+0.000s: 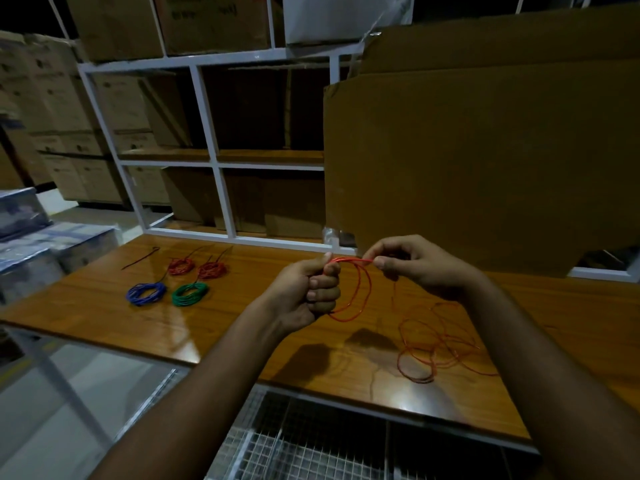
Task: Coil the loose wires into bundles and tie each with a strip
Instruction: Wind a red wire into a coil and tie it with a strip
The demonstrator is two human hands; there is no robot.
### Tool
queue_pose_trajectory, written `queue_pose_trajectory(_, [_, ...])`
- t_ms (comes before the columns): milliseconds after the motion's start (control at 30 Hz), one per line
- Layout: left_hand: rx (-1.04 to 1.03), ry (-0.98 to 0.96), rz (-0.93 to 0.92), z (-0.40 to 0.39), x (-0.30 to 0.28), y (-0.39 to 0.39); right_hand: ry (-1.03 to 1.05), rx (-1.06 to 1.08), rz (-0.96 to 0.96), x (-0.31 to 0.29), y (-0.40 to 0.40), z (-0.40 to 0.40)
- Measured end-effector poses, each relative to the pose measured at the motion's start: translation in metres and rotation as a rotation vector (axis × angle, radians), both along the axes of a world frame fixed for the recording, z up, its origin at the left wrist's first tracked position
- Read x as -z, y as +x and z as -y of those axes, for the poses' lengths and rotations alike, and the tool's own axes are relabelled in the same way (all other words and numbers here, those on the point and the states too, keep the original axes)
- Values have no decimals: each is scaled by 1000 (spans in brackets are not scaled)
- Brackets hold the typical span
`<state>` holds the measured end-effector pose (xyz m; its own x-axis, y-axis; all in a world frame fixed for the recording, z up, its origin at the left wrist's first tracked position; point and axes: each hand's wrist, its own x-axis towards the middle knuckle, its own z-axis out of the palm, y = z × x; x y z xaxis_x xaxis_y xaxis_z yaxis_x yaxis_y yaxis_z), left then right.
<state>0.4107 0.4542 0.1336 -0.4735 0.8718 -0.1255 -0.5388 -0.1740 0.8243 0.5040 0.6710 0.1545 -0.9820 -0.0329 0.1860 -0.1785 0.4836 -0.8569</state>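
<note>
**Head view: orange wire mid-coil, four bundles set aside**

Head cam, L to R. Far L we see stacked plastic-wrapped packs off the table edge. On the wooden table, back-left, one loose dark strip lies alone. Next to it, four coiled bundles in two rows: blue bundle and green bundle in front, two red bundles behind, each w/ a dark tail sticking out toward the rear. Whether they are tied we can't tell.

Centre: left hand is a closed fist, fingers curled round the orange wire, which hangs from it as a few loops above the table. Right hand pinches the top of the same loops btw thumb and forefinger, other fingers curled in. Hands near each other, wire spanning the gap.

R of the hands, the rest of the orange wire lies in loose tangled loops on the table near the front edge. Behind, a white rack w/ boxes; big cardboard sheet stands at R.
</note>
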Motion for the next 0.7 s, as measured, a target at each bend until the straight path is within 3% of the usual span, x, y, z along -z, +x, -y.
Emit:
queue_pose_trajectory(133, [-36,18,-44,1,-2,-1,-41,216,-116,6,-10,22])
queue_pose_trajectory(267, [-60,-64,-116,4,-2,-2,241,360,-227,-5,-12,33])
queue_pose_trajectory(467, [-50,-129,-102,4,1,-1,835,391,-225,-32,0,44])
queue_pose_trajectory(700, [-8,-112,-99,1,8,3,984,307,-336,-28,1,66])
